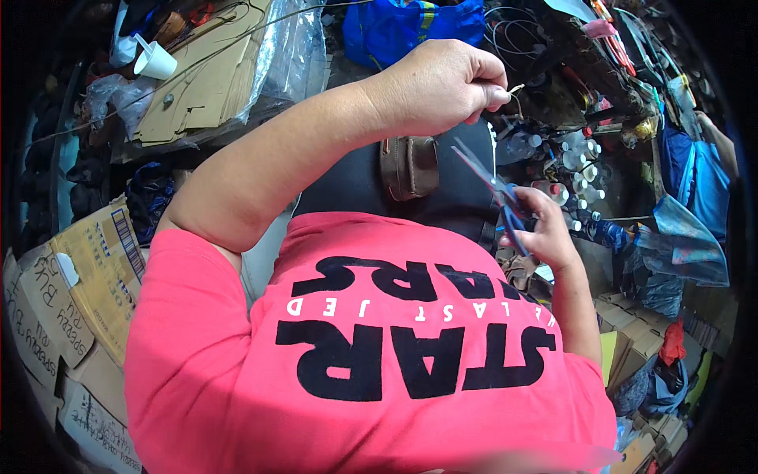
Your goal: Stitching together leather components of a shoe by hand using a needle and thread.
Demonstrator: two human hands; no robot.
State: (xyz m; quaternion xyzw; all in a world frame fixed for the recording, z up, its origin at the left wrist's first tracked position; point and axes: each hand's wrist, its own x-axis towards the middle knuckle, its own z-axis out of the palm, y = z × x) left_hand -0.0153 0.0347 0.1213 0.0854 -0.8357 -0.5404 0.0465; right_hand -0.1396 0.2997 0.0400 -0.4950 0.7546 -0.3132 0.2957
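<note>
My left hand is raised in front of me, its thumb and fingers pinched on a thin pale strand. A short end of the strand pokes out past the fingertips. Lower and to the right, my right hand grips scissors by their dark blue handles. Their blades point up and to the left, toward the left hand, apart from the strand. On the dark cloth over my lap lies a brown leather item with a stitched edge; its exact kind is unclear. Neither hand touches it.
Flattened cardboard and a white cup are at the far left. A blue bag stands ahead. Several plastic bottles crowd the right side, near hanging blue cloth. Cardboard boxes stand close on the left. Another person's arm shows at the right edge.
</note>
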